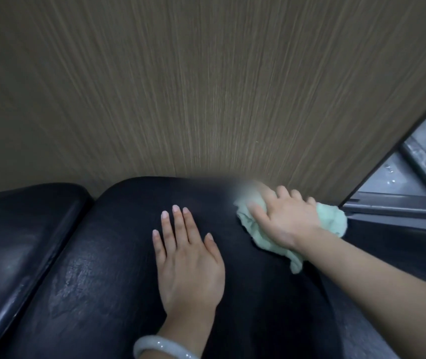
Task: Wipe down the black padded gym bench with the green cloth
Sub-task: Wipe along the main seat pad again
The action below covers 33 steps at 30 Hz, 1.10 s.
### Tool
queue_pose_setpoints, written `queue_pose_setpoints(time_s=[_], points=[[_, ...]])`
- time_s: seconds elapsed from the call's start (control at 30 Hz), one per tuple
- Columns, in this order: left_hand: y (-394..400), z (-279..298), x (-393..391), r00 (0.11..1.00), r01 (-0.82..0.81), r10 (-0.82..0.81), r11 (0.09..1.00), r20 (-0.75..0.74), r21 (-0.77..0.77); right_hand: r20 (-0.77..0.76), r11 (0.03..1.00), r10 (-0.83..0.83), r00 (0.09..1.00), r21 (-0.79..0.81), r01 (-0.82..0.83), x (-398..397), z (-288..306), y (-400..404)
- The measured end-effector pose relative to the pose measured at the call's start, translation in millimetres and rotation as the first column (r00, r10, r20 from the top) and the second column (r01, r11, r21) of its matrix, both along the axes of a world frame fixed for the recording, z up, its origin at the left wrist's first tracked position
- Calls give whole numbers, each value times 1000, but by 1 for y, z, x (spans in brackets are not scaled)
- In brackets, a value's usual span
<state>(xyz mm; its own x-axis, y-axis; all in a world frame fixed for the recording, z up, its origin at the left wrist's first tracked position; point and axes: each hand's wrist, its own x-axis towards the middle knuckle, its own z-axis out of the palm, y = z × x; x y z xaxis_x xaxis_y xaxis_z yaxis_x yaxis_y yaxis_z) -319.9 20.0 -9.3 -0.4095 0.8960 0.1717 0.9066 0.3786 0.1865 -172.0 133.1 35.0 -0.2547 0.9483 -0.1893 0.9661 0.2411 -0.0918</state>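
Note:
The black padded bench (108, 255) fills the lower half of the view, its main pad running toward a wooden wall. My right hand (284, 218) presses the crumpled pale green cloth (332, 221) flat against the pad's far right corner; the fingertips there are blurred. Cloth shows on both sides of that hand and trails toward my forearm. My left hand (188, 260) lies flat on the middle of the pad, fingers spread, holding nothing. A pale bangle (154, 345) circles its wrist.
A second black pad (17, 234) lies to the left, split from the main one by a narrow gap. A brown wood-grain wall (180, 86) stands right behind the bench. Grey metal frame bars (414, 161) show at the right edge.

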Motion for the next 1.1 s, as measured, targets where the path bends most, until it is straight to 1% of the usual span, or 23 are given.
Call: queue_pose_setpoints(time_s=[0.1,0.23,0.37,0.5,0.57,0.63,0.73,0.8,0.87,0.93,1.0,1.1], points=[[1,2,0,1000,-5,5,1000,10,-1,-1,999,41,999,-7,-41,-32,-2,9],[1,1,-2,1000,17,-17,1000,14,-1,-69,995,86,994,-38,-88,-42,-1,16],[0,6,-1,999,19,-19,1000,27,9,-79,997,74,994,-30,-77,-15,2,4],[1,5,-2,999,16,-16,1000,42,5,-47,999,47,998,-7,-47,29,5,-11],[2,4,-2,999,13,-13,1000,48,6,-44,1000,16,999,5,-15,37,5,-13],[2,4,-1,999,19,-19,1000,46,7,-30,1000,-26,999,15,27,30,4,-10],[0,5,-1,998,26,-26,1000,49,-2,-8,998,-59,998,5,59,-4,1,3],[0,8,0,999,27,-27,1000,45,2,-15,1000,-23,1000,-11,23,-25,-1,9],[-1,10,0,999,21,-21,1000,33,8,-53,999,33,998,-31,-35,-34,-1,13],[-1,12,1,999,28,-27,1000,46,-7,-83,995,84,993,-49,-88,-23,1,11],[-2,12,-2,998,31,-31,1000,61,-1,-81,992,115,990,-39,-118,-2,1,7],[-3,12,-2,996,47,-47,999,80,8,-50,997,76,996,-13,-76,52,1,-4]])
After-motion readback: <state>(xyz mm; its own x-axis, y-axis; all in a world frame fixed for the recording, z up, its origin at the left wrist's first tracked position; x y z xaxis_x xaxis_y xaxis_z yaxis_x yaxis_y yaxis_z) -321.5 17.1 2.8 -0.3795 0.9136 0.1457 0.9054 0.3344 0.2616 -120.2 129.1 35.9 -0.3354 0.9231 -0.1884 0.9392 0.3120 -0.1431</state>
